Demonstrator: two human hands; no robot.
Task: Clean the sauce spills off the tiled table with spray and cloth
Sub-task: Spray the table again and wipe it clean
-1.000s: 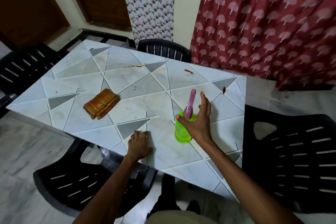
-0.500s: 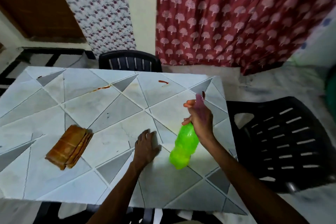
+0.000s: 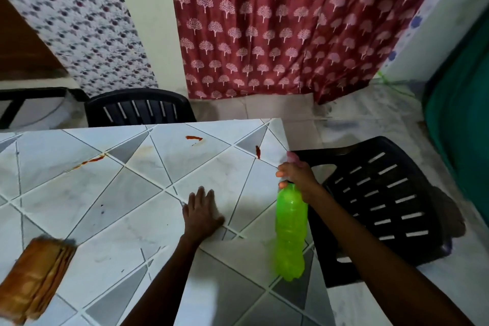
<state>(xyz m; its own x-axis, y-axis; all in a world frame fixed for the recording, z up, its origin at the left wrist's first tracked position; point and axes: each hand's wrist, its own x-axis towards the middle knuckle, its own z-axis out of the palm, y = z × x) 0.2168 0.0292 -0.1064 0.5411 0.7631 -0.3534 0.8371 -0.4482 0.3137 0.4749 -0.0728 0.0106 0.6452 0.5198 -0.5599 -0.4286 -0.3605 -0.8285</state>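
Right hand [image 3: 296,174] grips the bottle [image 3: 290,230] by its neck, raised; left hand [image 3: 202,213] rests flat. Spraying step: aim at the spill [image 3: 257,151] just beyond, nozzle seemingly blurred. Cloth [image 3: 37,275] lies far left.

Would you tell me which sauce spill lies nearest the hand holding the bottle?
The short streak at the right edge of the table; the other two lie farther left.

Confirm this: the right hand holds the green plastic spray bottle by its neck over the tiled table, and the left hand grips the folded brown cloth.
Wrong on the left hand. The head view shows it resting flat on the tiled table, while the folded brown cloth lies apart, untouched. The right hand does hold the green plastic spray bottle by its neck.
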